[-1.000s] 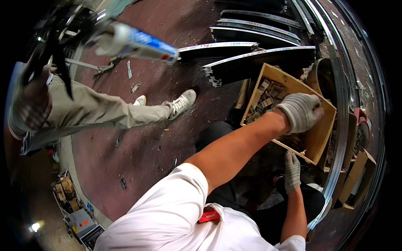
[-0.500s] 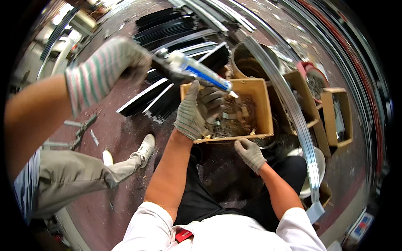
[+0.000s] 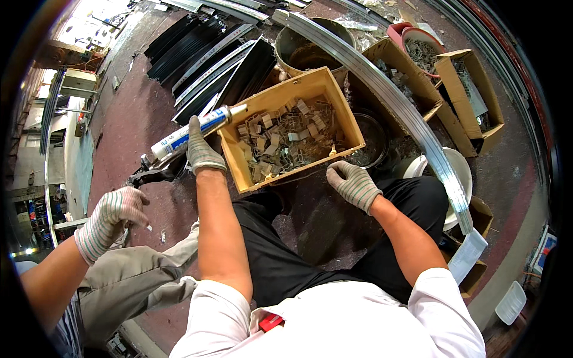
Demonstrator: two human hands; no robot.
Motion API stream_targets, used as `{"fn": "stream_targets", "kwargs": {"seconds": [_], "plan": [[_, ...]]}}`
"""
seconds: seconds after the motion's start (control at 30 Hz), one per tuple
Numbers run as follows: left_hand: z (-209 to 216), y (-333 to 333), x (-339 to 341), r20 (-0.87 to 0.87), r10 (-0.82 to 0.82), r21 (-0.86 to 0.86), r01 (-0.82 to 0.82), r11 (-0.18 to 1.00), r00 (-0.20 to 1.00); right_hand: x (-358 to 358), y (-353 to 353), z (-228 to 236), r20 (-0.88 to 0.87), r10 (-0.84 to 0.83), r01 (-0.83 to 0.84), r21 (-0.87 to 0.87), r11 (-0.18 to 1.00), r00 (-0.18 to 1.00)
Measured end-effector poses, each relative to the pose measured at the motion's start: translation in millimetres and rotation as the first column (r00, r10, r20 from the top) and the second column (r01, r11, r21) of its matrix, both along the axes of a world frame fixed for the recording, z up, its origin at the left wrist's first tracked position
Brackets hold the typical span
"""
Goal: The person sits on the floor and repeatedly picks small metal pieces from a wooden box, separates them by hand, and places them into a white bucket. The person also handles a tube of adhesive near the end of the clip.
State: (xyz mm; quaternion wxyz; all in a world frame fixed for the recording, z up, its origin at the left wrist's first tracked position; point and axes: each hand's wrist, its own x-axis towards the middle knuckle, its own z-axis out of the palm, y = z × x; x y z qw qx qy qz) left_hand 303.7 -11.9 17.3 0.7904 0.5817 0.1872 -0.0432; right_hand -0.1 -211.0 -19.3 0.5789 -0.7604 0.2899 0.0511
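Observation:
My left hand (image 3: 204, 153), in a grey striped glove, is wrapped round a caulking gun (image 3: 156, 175) with a white and blue sealant tube (image 3: 173, 143) in it. The tube's pale nozzle (image 3: 239, 110) points right, over the left rim of a wooden box (image 3: 298, 170). Inside the box lie many small bent metal clips (image 3: 273, 143). My right hand (image 3: 356, 187), gloved alike, is closed with curled fingers beside the box's near right corner, above my knee. I see nothing held in it. A co-worker's gloved hand (image 3: 116, 218) is at the left, apart from the gun.
A long metal channel (image 3: 412, 131) runs from the top down past the box's right side. Beyond it are cardboard boxes (image 3: 486, 128) and a red bucket (image 3: 421, 48). A round bin (image 3: 310, 45) stands behind the wooden box. Black-and-silver metal profiles (image 3: 206, 62) lie on the floor, far left.
The co-worker's hand has withdrawn from the gun toward the lower left. The gun is now in my left hand, left of the box instead of over it. My right hand stays near the box.

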Motion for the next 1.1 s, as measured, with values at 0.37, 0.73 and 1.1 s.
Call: {"fn": "stream_targets", "kwargs": {"seconds": [0.37,0.73,1.1], "plan": [[38,-51,-83,0.225,-0.423,-0.405,0.479,0.779,0.878,4,4,30,0.299,-0.067,0.051,0.062,0.997,0.952],[33,-62,-118,0.164,-0.586,-0.555,0.565,0.611,0.794,11,1,58,0.635,-0.429,0.157,0.439,0.885,0.643],[29,-82,-147,0.227,-0.623,-0.411,0.654,0.635,0.748,9,-3,62,0.750,-0.368,0.091,0.384,0.919,0.549]]}}
